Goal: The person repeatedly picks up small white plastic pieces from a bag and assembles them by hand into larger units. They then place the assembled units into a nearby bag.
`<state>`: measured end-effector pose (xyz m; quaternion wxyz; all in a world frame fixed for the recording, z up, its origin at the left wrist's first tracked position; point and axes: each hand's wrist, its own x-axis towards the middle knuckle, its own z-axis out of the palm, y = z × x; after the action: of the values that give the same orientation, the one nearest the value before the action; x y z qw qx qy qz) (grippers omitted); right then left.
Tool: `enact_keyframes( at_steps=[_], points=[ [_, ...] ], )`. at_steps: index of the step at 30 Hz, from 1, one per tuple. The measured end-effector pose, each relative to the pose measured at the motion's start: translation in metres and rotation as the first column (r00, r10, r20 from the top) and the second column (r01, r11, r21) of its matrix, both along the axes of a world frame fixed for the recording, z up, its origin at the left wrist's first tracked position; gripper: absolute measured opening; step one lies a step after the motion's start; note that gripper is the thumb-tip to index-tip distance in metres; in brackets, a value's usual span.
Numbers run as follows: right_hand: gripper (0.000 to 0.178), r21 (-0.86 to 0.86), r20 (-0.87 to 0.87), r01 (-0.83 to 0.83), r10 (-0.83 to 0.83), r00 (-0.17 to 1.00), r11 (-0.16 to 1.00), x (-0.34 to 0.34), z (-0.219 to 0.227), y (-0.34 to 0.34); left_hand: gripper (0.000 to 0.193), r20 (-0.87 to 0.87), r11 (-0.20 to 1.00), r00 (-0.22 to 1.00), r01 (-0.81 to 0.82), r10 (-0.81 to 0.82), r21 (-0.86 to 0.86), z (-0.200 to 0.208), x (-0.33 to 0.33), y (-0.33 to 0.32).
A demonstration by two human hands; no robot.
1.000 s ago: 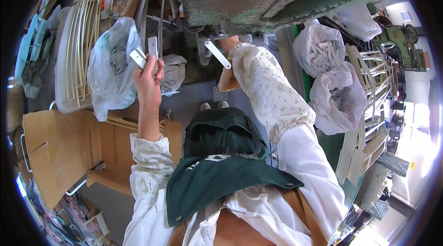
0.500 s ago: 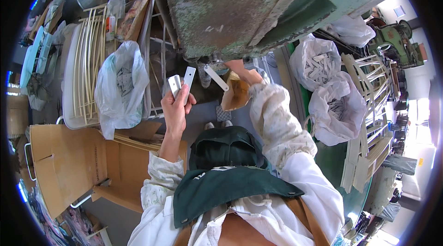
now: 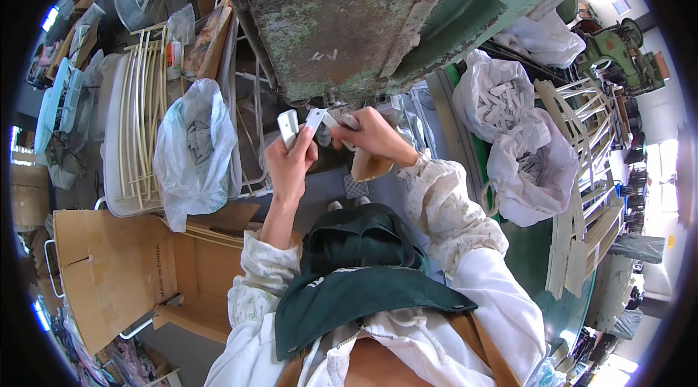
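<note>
Below the front of a worn green machine [image 3: 342, 38], both of my hands are raised close together. My left hand [image 3: 287, 169] is closed on white metal pieces: a folded, channel-like piece [image 3: 288, 127] and a flat strip with a hole [image 3: 315, 119], both sticking up past the fingers. My right hand [image 3: 374, 134] pinches another white strip [image 3: 334, 125], whose end meets or overlaps the left hand's strip. I cannot tell whether they touch. Under my right hand a small brown carton [image 3: 371, 166] is partly hidden.
Plastic bags of small parts stand on both sides: one bag [image 3: 195, 176] at left, two [image 3: 498, 96] [image 3: 534, 169] at right. A large cardboard box [image 3: 116, 263] lies open at lower left. Long pale strips [image 3: 142, 125] fill a tray at left; more slats [image 3: 582, 242] are stacked right.
My right hand has come out from below the machine, toward my left hand, and now grips the white strip. My left hand has shifted slightly, still holding its pieces.
</note>
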<state>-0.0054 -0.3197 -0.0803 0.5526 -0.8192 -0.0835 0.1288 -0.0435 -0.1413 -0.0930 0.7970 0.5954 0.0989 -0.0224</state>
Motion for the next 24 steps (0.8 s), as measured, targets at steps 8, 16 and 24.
enact_keyframes(
  at_steps=[8, 16, 24],
  points=[
    [0.025, 0.156, -0.125, -0.006, 0.026, 0.992, 0.988, -0.008, -0.002, 0.003, 0.024, -0.051, 0.982, 0.996, 0.075, -0.067, 0.175, 0.002, 0.014, 0.002],
    [0.021, 0.255, -0.205, -0.003, 0.057, 0.977, 0.967, -0.002, -0.014, 0.002, 0.018, 0.019, 0.991, 0.999, 0.046, -0.048, 0.123, 0.001, 0.014, -0.004],
    [0.02, 0.218, -0.247, 0.019, 0.036, 0.968, 0.976, -0.005, -0.005, 0.0, 0.015, -0.058, 0.997, 0.996, -0.059, 0.061, 0.048, -0.019, 0.013, -0.011]
  ],
)
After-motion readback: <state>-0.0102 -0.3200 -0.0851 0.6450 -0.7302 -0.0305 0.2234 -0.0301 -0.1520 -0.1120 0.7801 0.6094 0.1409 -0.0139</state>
